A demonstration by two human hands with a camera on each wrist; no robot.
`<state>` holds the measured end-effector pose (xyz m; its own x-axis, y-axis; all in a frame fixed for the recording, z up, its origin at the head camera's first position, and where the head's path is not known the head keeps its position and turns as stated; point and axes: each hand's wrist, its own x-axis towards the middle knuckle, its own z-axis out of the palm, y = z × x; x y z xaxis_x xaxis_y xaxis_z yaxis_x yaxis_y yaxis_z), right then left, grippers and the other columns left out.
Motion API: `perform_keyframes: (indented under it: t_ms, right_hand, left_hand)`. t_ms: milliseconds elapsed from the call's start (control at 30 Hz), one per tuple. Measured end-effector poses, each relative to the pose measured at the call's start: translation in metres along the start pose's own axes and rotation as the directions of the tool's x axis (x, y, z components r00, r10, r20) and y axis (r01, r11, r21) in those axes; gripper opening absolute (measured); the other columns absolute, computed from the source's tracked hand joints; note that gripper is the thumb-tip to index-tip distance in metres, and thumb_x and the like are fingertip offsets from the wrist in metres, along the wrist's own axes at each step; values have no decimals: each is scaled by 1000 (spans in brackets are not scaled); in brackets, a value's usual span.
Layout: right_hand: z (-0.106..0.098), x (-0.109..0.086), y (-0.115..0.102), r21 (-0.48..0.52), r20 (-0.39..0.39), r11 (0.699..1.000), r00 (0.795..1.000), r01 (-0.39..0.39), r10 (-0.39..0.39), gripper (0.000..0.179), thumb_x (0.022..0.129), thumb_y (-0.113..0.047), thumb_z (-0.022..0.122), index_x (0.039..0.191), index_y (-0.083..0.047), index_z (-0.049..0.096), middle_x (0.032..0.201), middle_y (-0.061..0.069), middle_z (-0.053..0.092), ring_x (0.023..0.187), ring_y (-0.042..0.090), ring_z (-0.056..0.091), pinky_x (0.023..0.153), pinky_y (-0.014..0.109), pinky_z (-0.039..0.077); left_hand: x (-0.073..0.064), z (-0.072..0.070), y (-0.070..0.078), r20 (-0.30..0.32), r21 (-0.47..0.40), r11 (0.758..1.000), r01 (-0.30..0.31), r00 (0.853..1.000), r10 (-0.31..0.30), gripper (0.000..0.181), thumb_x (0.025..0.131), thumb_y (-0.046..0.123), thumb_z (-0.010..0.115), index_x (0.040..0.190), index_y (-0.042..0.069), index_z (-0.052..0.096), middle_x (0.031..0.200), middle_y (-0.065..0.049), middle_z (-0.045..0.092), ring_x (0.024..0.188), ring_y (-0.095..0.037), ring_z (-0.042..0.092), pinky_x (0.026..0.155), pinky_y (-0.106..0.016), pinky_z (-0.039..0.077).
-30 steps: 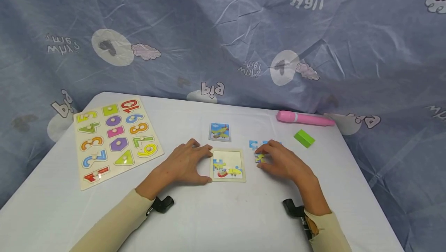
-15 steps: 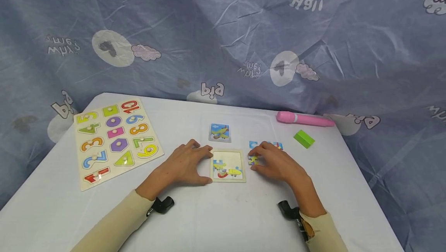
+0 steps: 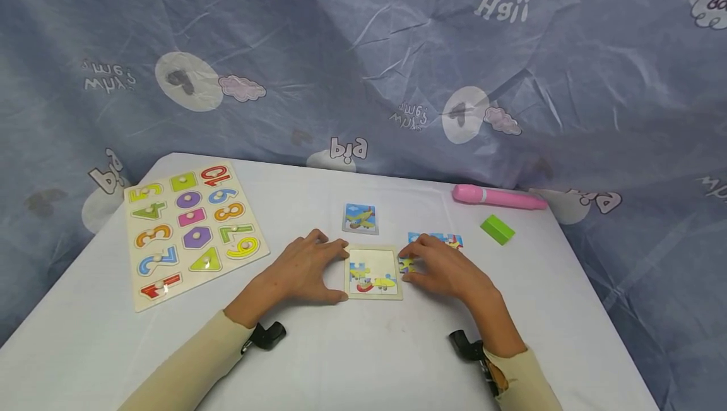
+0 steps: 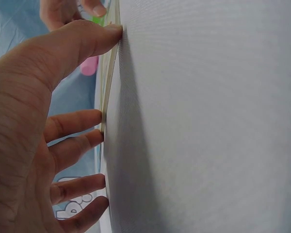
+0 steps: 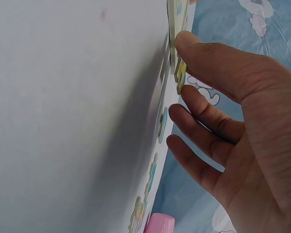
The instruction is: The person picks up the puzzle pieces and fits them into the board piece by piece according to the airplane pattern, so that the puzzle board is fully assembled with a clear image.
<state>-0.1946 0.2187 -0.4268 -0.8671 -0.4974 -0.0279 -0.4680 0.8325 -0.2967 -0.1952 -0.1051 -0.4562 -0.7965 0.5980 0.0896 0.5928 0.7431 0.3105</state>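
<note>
A small wooden puzzle frame (image 3: 369, 249) lies mid-table, with several yellow, blue and red airplane pieces along its lower part. My left hand (image 3: 301, 269) touches the frame's left side, thumb at the near corner and index finger at the far one. At the frame's right edge, my right hand (image 3: 445, 272) pinches a yellow-and-blue puzzle piece (image 3: 406, 265) between thumb and index finger. In the right wrist view this puzzle piece (image 5: 181, 80) overlaps the frame's edge (image 5: 172, 48), and the other fingers are loosely bent. Behind the right hand lie several loose puzzle pieces (image 3: 454, 241).
An airplane picture card (image 3: 360, 217) lies just behind the frame. At left is a large number-and-shape board (image 3: 195, 277). A green block (image 3: 497, 230) and a pink pen-shaped thing (image 3: 502, 197) lie at the back right, before a hanging blue-grey cloth (image 3: 363, 70).
My right hand has moved left with the pinched puzzle piece, from beside the loose pieces to the frame's right edge. My left hand has stayed at the frame.
</note>
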Motion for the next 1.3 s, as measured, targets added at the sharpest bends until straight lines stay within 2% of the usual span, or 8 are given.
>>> perform_keyframes:
  t_ms: [333, 600, 933, 1300]
  right_hand:
    - [2, 7, -11, 0, -2, 1000, 1000, 29, -29, 39, 91, -29, 88, 127, -17, 77, 110, 0, 63, 90, 12, 57, 85, 37, 53]
    - [7, 10, -18, 8, -12, 998, 998, 65, -65, 36, 93, -26, 87, 127, -18, 77, 115, -2, 65, 97, 14, 61, 91, 40, 55]
    - [9, 13, -26, -5, 8, 998, 998, 56, -56, 37, 93, -26, 86, 128, -18, 77, 117, -2, 66, 101, 15, 63, 93, 41, 56]
    - [10, 18, -33, -23, 4, 994, 995, 103, -103, 37, 93, -27, 87, 127, -17, 77, 114, -1, 65, 96, 14, 61, 90, 39, 56]
  left_hand:
    - [1, -1, 1, 0, 10, 1000, 5, 1000, -5, 76, 77, 62, 84, 141, 23, 69, 156, 3, 60, 133, -24, 52, 101, -47, 51]
    - [0, -1, 1, -4, -3, 1000, -4, 1000, 4, 76, 77, 61, 86, 140, 22, 69, 156, 3, 61, 132, -24, 53, 99, -47, 51]
    - [0, -1, 1, 2, -5, 1000, -3, 1000, 3, 76, 77, 62, 85, 140, 23, 69, 155, 4, 61, 132, -24, 52, 98, -46, 51]
    - [0, -1, 1, -4, 9, 1000, -4, 1000, 4, 77, 76, 63, 86, 140, 23, 69, 155, 4, 61, 131, -24, 53, 99, -47, 51]
